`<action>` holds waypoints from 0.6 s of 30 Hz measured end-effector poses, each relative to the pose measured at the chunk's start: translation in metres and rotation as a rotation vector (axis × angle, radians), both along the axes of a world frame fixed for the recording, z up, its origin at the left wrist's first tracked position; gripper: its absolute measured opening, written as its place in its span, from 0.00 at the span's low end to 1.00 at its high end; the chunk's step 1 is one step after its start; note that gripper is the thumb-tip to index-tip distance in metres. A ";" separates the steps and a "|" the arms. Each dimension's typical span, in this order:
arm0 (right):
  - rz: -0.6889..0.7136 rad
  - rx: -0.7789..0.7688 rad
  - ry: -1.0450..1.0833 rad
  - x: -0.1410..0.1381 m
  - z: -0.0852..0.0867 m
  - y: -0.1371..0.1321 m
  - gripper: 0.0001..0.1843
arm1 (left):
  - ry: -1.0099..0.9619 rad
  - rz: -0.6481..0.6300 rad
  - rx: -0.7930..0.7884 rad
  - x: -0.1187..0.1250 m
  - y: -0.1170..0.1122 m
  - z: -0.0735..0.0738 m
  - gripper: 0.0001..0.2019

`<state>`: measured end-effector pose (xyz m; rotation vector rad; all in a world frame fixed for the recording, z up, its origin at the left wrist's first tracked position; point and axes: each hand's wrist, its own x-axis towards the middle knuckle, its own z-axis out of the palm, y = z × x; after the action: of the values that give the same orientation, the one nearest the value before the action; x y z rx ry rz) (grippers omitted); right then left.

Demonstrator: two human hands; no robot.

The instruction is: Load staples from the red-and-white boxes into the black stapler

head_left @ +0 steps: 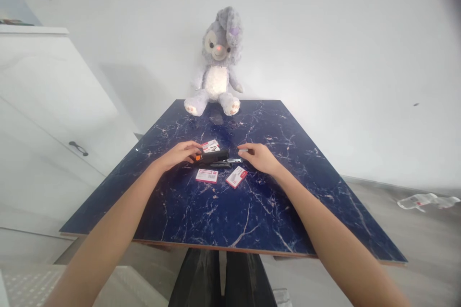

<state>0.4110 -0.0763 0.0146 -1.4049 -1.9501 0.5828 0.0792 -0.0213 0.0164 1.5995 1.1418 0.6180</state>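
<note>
centre of frame, on worktop (201,216): left grip (180,153) clamped on black stapler (215,156); right grip (261,157) pinched together on small pale strip (244,150).

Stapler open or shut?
Looks open: the stapler's silver rail juts out past its black top, toward the right hand. Too small to tell whether staples are inside.
</note>
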 end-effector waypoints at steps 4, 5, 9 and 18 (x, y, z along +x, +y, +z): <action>0.036 0.022 0.040 -0.013 -0.002 -0.007 0.14 | -0.003 0.011 0.016 0.000 0.000 0.000 0.19; 0.075 0.043 0.055 -0.016 -0.003 -0.007 0.12 | -0.004 0.011 0.014 0.000 0.000 0.000 0.19; 0.206 0.109 -0.019 -0.023 -0.008 -0.009 0.10 | 0.000 0.012 0.002 0.002 -0.001 0.001 0.20; 0.155 0.063 -0.173 -0.026 -0.006 -0.011 0.11 | 0.025 0.023 0.010 0.002 0.000 -0.002 0.19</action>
<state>0.3854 -0.0873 0.0086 -1.3107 -2.2100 0.4782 0.0811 -0.0209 0.0146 1.6080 1.1787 0.6212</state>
